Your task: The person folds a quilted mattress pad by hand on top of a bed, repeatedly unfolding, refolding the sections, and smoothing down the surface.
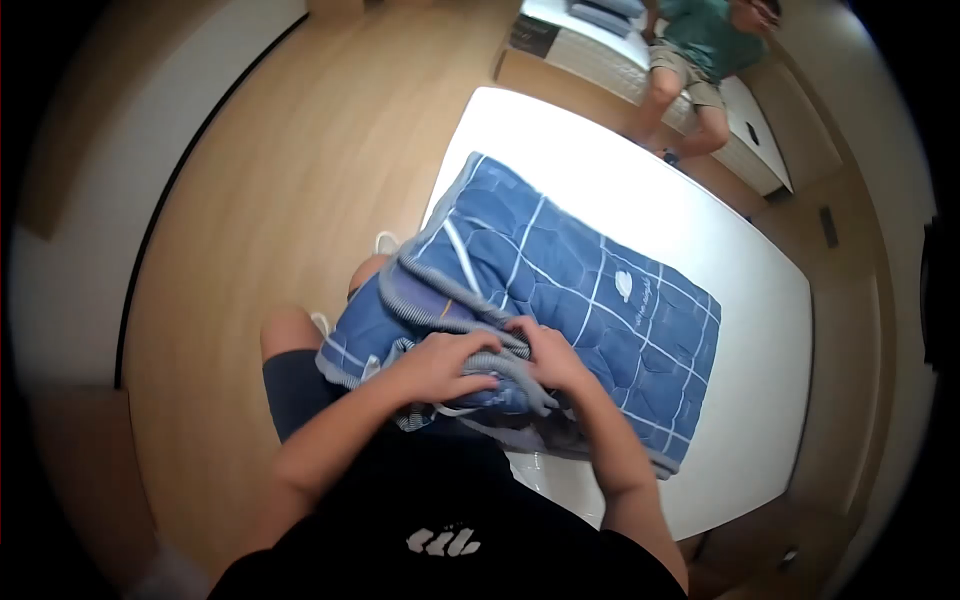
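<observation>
A blue quilted pad (560,270) with white grid lines and a grey striped edge lies partly spread on a white table-like surface (760,370). Its near left part is bunched up and hangs over my lap. My left hand (445,367) is curled on the bunched fabric, gripping its folds. Close beside it on the right, my right hand (543,353) holds the grey striped edge, fingers bent round it. A white strap crosses the pad's upper left part. Some folds between and under my hands are hidden.
Beyond the white surface, a person (705,50) in a green top sits on a mattress (610,65) with a folded grey-blue item on it. A small dark object (753,133) lies there too. Wooden floor (270,190) extends at left, beside a pale wall.
</observation>
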### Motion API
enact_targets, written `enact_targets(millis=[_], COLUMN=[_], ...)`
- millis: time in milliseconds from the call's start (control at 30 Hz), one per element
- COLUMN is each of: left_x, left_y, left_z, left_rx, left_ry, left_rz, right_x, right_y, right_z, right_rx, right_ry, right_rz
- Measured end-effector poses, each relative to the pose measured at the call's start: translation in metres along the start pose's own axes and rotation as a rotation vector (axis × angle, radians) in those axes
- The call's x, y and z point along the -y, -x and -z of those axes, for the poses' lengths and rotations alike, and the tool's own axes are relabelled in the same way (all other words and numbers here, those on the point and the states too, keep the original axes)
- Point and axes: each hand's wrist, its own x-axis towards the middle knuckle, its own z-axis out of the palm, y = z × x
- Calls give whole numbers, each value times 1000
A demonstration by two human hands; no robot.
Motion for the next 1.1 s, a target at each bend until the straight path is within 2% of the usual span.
enact_targets(millis=[33,67,100,133,167,200,233,267,367,400,433,500,600,700,733,833,867,900,967,1000,1100], left_x=[19,40,36,31,27,24,20,29,44,55,74,67,65,66,64,66,66,67,68,67,71], left_y=[9,19,30,36,36,32,27,22,15,17,16,27,23,11,9,3,1,-1,-3,-3,3], left_z=[1,-13,-19,-26,-32,-27,-24,-23,-6,-3,6,37,74,83,81,74,71,68,66,67,70], left_rx=[46,-19,17,-5,-20,-34,-19,-103,-417,-685,-813,-904,-609,-525,-534,-461,-433,-431,-432,-415,-389], left_ry=[20,61,-106,-130,-156,-132,-95,-26,57,-3,21,47,68,-25,126,193,209,222,237,296,273], left_rz=[106,44,85,36,-21,-29,63,106,305,109,-82,7,-34,-220,-148,-49,2,18,47,75,105], right_x=[0,7,6,-3,3,5,1,7,20,26,35,43,45,56,56,68,71,81,90,97,120], right_y=[-6,-9,-6,-3,2,4,11,18,39,44,46,45,43,34,35,23,15,2,-29,-47,-87], right_z=[-9,-4,-8,-15,-12,-9,-8,-1,22,30,38,43,42,31,31,43,49,51,49,47,44], right_rx=[-59,-146,-242,-329,-382,-370,-362,-268,-290,-319,-349,-286,-178,-159,-121,-32,11,-41,-188,-211,-126], right_ry=[-99,-129,-163,-161,-321,-339,-364,-314,-163,-126,-85,-31,86,129,139,40,16,-29,-36,-150,-326], right_rz=[-46,-42,-34,-50,-91,-58,-18,-88,-50,-38,-27,15,130,117,67,-80,-204,-183,-6,77,81])
